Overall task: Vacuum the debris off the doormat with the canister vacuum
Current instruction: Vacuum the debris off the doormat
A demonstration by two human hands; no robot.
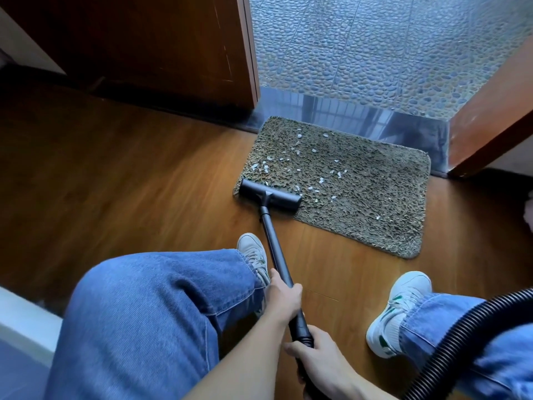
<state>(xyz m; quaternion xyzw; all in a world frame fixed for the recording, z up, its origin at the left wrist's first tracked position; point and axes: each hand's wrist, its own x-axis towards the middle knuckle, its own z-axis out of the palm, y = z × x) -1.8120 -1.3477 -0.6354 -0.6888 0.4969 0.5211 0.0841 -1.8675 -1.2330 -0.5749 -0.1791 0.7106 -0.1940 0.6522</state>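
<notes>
You had both hands on the long black vacuum wand [274,249]: your left hand [284,295] was wrapped around the tube further down its length, and your right hand [314,353] was closed around the grip end where the ribbed black hose [461,336] joined it. The flat black floor nozzle [270,194] sat on the near left corner of the shaggy grey-brown rectangular doormat [375,203], which lay on the brown wood-look floor [115,174] against the shiny grey threshold strip [360,116] of the open doorway.

By the look of it, you were only at the start of the job. The small pale scraps of debris [288,166] were scattered thickly across the left and middle of the mat, directly beyond the nozzle, with a few more towards the near edge on the right. The right part of the mat looked largely clean, though the pile could have hidden finer bits. Almost all of the littered area was left for you to cover, so I would judge the task barely begun. The canister itself was out of view.
</notes>
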